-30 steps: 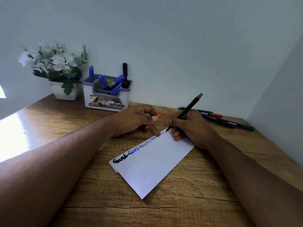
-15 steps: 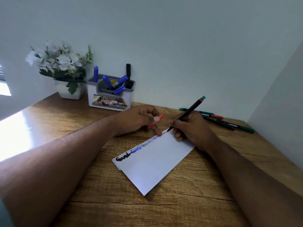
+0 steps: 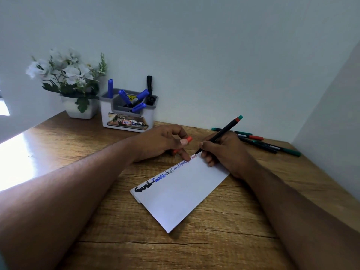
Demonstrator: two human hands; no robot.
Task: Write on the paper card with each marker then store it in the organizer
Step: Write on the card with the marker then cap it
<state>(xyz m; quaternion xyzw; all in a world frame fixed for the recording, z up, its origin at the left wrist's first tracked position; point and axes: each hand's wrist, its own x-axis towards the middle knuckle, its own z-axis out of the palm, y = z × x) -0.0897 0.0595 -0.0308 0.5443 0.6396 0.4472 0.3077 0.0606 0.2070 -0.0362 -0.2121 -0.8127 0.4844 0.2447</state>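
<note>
While loose markers [image 3: 259,140] lie behind our right hand [image 3: 224,152] and a flower pot [image 3: 80,109] stands beside the organizer [image 3: 127,117], nothing blocks the paper card [image 3: 181,193]. Our right hand pinches the black marker [image 3: 220,134], tip at the card's far corner; our left hand [image 3: 161,143] curls round an orange cap [image 3: 188,139], one fingertip pressing the card's edge. Since a second ago, the red writing has grown slightly. The card lies on a wooden desk [image 3: 224,240] between pale walls.
</note>
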